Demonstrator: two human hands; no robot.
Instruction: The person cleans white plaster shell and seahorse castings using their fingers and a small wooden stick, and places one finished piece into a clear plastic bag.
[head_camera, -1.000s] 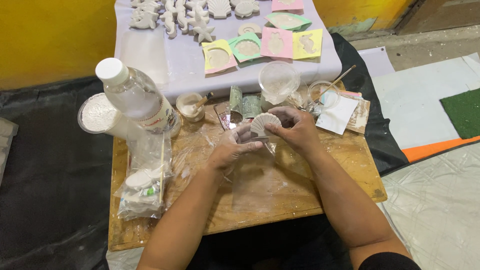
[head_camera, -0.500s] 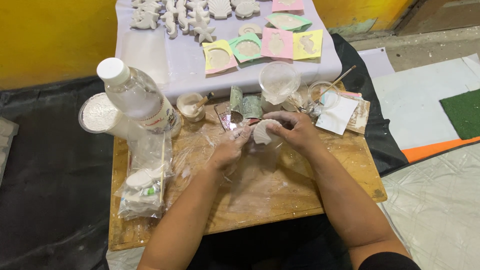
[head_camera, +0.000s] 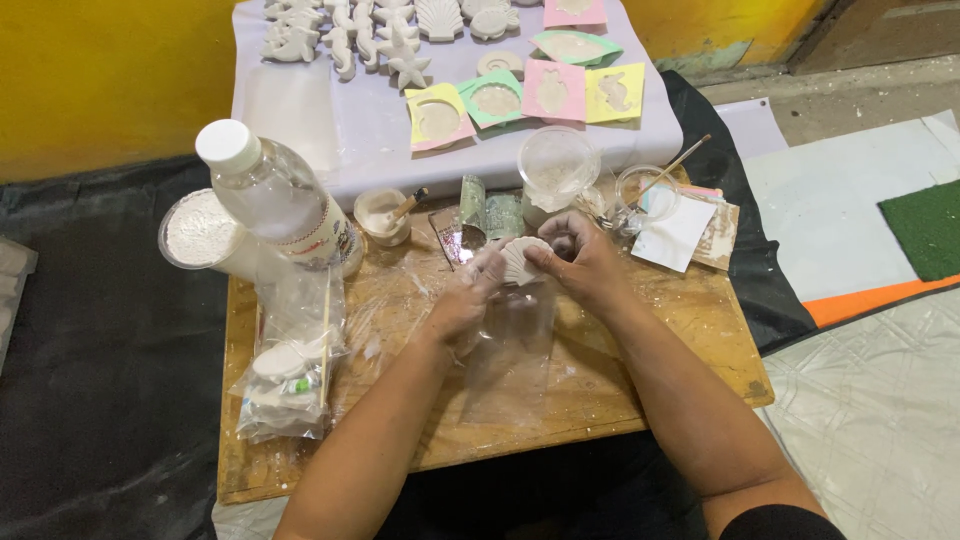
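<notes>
Over a cluttered wooden surface (head_camera: 640, 395), a white shell cast (head_camera: 522, 260) is gripped by both hands, left hand (head_camera: 462, 300) and right hand (head_camera: 580, 260); finished casts (head_camera: 400, 40) are laid out beyond.

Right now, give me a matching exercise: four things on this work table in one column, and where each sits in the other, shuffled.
Things:
1. white shell cast
2. clear bottle
3. plastic bag
4. starfish cast

Places:
A. far end, on the pale sheet
B. between both hands, left hand and right hand
C. left edge of the wooden board, near side
D. standing at the board's far left corner

Pairs: 1-B, 2-D, 3-C, 4-A
</notes>
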